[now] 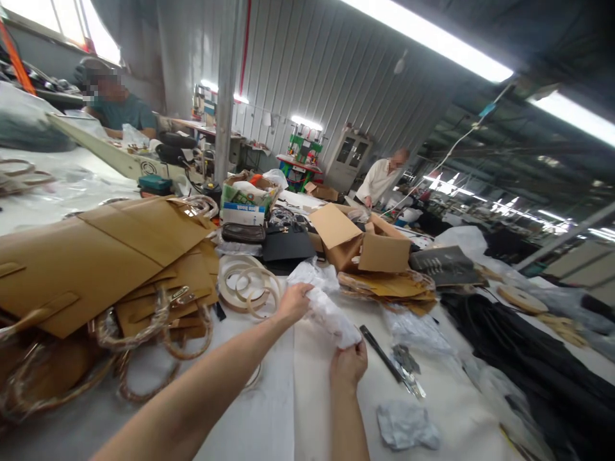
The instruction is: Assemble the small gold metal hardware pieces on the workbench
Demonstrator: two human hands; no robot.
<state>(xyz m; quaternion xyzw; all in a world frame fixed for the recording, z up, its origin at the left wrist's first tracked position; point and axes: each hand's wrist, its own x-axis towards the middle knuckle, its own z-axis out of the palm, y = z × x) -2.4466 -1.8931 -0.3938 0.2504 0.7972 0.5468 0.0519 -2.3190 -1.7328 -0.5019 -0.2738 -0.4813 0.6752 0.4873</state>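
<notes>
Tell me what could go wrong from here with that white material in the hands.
The crumpled white material, held between the left hand and right hand, could tear if pulled hard. The right hand might knock the long dark object lying close beside it. The left forearm could catch on the looped handles near it.

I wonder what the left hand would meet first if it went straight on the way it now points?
Probably the crumpled white wrapping beyond the left hand, though that may be part of the white piece it holds; past it, the open cardboard box seems roughly in line, but depth is unclear.
</notes>
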